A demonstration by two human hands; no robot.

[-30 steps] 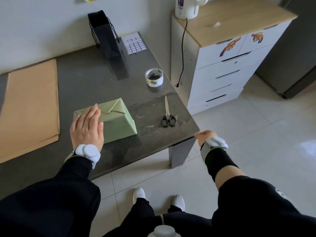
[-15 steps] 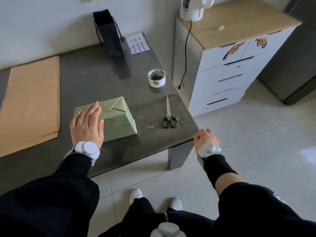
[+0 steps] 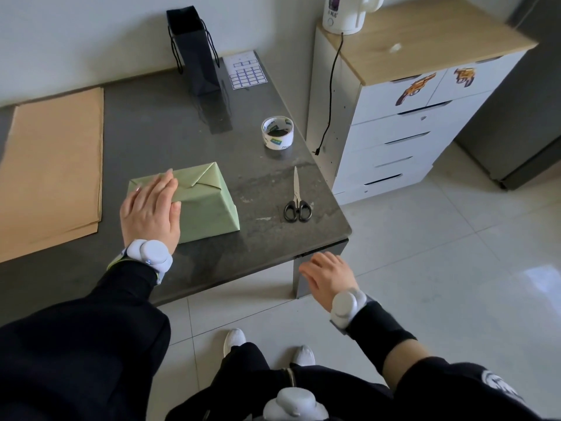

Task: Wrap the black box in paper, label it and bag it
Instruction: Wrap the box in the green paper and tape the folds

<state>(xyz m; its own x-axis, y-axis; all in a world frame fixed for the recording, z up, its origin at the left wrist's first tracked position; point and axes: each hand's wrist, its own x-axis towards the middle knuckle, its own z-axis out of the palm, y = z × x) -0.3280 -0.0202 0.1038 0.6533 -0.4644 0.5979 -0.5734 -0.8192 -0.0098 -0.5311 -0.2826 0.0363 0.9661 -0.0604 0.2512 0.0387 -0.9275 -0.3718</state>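
One box (image 3: 209,208), wrapped in green paper, lay on the table (image 3: 164,132) under the flat, pressing left hand (image 3: 148,212). Right of the box, the right hand (image 3: 329,276) hovered relaxed (holding nothing). Wrapping seemed finished; labelling probably called for the label sheet (image 3: 247,71) far behind the box.

One wide-angle head cam, standing height, facing fwd & down, close over table (image 3: 170,138)

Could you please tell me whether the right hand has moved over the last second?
Yes. The right hand was just right of the table corner; it now lies left of and below that corner, in front of the table leg.
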